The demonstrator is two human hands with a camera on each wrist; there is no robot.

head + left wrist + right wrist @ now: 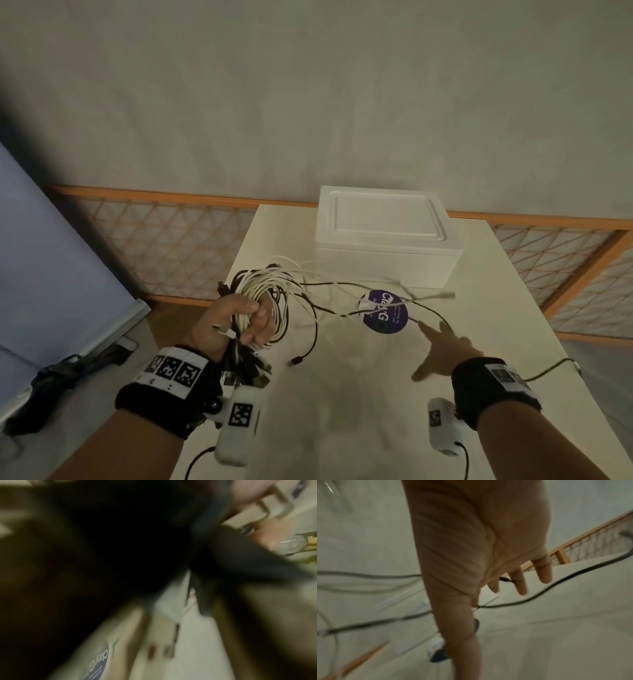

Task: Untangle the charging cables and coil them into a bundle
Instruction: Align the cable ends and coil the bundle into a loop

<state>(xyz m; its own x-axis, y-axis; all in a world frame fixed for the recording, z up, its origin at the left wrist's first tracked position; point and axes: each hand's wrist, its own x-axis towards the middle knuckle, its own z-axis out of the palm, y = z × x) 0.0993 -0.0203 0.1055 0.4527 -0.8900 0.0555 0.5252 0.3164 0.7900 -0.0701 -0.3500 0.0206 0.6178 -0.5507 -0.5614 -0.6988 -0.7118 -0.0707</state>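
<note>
Gripping a coil of white and black charging cables [263,301] at lower left of centre, the left hand [233,325] curls tightly round it. Loose strands trail right above the counter [496,342]. The right hand [445,349] spreads open, fingers straight.

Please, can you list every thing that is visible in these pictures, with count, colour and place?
Coil of thin charging cables: one bundle, white and black, held over the table's left edge.
Loose cable strands: several, black and white, trailing right over the table.
Round sticker: one, purple, on the table top.
Lidded rectangular box: one, white, at the table's far end.
Table: one, cream.
Lattice rail: orange, behind the table.
Left hand: grips the coil.
Right hand: fingers spread, near the strands.
</note>
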